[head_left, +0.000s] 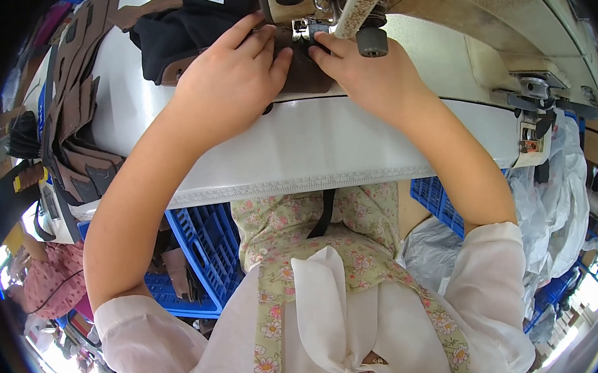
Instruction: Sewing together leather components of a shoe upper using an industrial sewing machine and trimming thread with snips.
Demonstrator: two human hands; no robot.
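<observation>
While both hands press flat, you hold a dark brown leather piece (pixel 305 72) under the sewing machine's presser foot (pixel 307 28).
Your left hand (pixel 232 80) lies spread on it; your right hand (pixel 367 71) pins it with fingertips, at the white tabletop's (pixel 296 145) far edge.

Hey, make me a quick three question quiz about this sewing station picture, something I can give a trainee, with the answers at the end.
1. True or false: both hands press the dark brown piece flat at the presser foot of the sewing machine.
2. Where does the stack of brown cut pieces lie? A) on the person's left B) on the person's right C) in the blue crate
3. Fill in: the black cloth lies just beyond the ___ hand.

Key
1. True: the left hand lies flat on it, and the right hand has its fingertips by the foot.
2. A
3. left
</observation>
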